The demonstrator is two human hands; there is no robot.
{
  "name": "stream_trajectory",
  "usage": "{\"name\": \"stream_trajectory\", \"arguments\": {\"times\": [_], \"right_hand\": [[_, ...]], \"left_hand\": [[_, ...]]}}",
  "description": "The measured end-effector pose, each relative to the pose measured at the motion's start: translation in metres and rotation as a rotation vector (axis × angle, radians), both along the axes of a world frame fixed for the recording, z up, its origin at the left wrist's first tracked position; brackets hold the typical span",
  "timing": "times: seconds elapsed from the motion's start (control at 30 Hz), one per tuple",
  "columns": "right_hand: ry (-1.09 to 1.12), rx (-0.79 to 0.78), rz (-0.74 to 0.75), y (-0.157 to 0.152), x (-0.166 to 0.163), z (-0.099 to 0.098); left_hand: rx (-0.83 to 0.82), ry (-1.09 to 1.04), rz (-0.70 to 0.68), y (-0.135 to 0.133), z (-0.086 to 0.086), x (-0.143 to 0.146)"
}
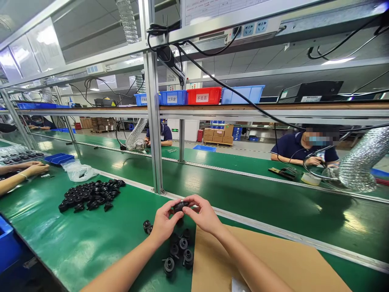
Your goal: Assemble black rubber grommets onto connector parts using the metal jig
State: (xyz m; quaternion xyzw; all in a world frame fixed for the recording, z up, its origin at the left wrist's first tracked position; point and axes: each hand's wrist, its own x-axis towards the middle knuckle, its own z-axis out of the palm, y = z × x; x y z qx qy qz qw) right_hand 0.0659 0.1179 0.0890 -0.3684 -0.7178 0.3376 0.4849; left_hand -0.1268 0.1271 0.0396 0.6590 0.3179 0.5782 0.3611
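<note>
Your left hand [163, 224] and right hand [204, 215] pinch one small black part [180, 205] between their fingertips, raised above a cluster of black parts [179, 251] on the green bench [75, 247] beside the cardboard sheet [273, 263]. Farther left lies a larger heap of black parts [91, 194]; beyond it, a clear plastic bag [77, 170].

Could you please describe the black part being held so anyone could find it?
On the green bench mat, left of the brown cardboard sheet, lies a cluster of small black round plastic parts. Beyond it, left hand and right hand pinch one black part, alone lifted clear.
</note>
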Motion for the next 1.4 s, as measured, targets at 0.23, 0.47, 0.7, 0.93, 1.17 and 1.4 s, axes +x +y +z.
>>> {"name": "stream_trajectory", "arguments": {"times": [0.23,0.47,0.7,0.93,1.17,1.4], "right_hand": [[-0.107,0.097,0.061,-0.006,0.006,0.007],[-0.135,0.145,0.084,-0.006,0.008,0.007],[-0.169,0.207,0.091,-0.005,0.009,0.009],[-0.298,0.279,0.078,-0.006,0.013,0.012],[-0.158,-0.126,0.043,-0.007,0.001,0.006],[-0.31,0.274,0.013,-0.011,0.005,0.011]], "left_hand": [[-0.029,-0.006,0.015,0.001,0.0,0.0],[-0.037,0.022,-0.005,0.0,0.005,-0.002],[-0.039,0.042,-0.007,0.0,0.006,-0.001],[0.025,0.132,-0.002,-0.003,0.011,-0.004],[0.162,0.186,0.059,-0.005,0.017,-0.007],[0.148,0.191,0.077,-0.005,0.016,-0.007]]}}
